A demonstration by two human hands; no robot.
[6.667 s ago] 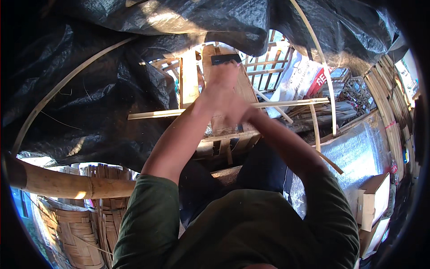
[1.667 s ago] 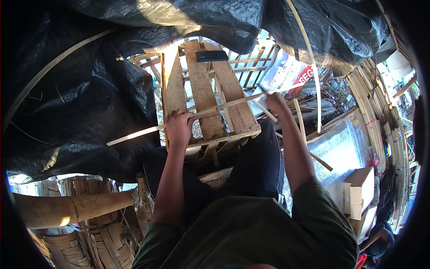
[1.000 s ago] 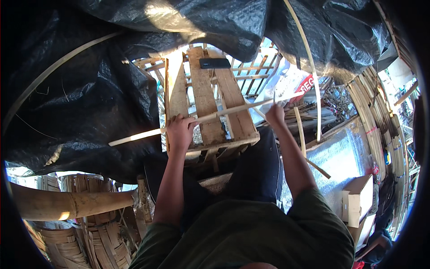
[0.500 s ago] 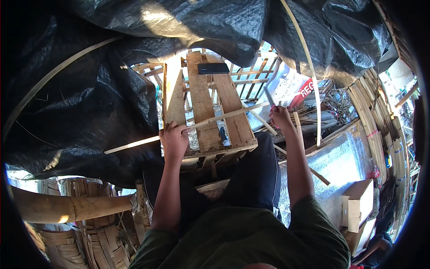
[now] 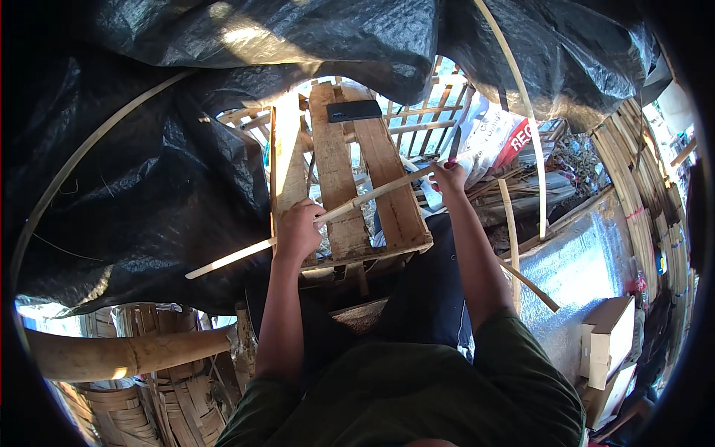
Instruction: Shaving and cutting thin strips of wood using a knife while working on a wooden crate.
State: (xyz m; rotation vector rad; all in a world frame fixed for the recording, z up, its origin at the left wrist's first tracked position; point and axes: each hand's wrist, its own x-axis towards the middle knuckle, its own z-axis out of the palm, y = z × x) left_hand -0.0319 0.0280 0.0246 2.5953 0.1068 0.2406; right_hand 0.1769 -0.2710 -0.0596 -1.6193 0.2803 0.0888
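Observation:
A long pale bamboo strip (image 5: 354, 202) slants across the slatted wooden crate (image 5: 342, 237), its near end sticking out to the left over black sheeting. My left hand (image 5: 298, 229) is closed round the strip at the crate's left side. At the far right end, my right hand (image 5: 451, 179) is closed with a knife in it, right up against the strip. Only a bit of the knife's pinkish-red handle (image 5: 450, 163) shows; its blade is hardly visible now. Whether the right fingers also pinch the strip is hidden.
A dark phone (image 5: 354, 111) lies on the crate's far slats. Black plastic sheeting (image 5: 149, 186) hangs left and ahead. Another bamboo strip (image 5: 521, 97) arches at the right. A printed sack (image 5: 488, 138), silvery sheet (image 5: 570, 261) and cardboard box (image 5: 607, 339) lie to the right; a thick bamboo pole (image 5: 134, 352) runs lower left.
My right hand has moved slightly left and nearer the strip's end; the blade that stood up before is now barely seen. The strip's left end sits a little lower and further right.

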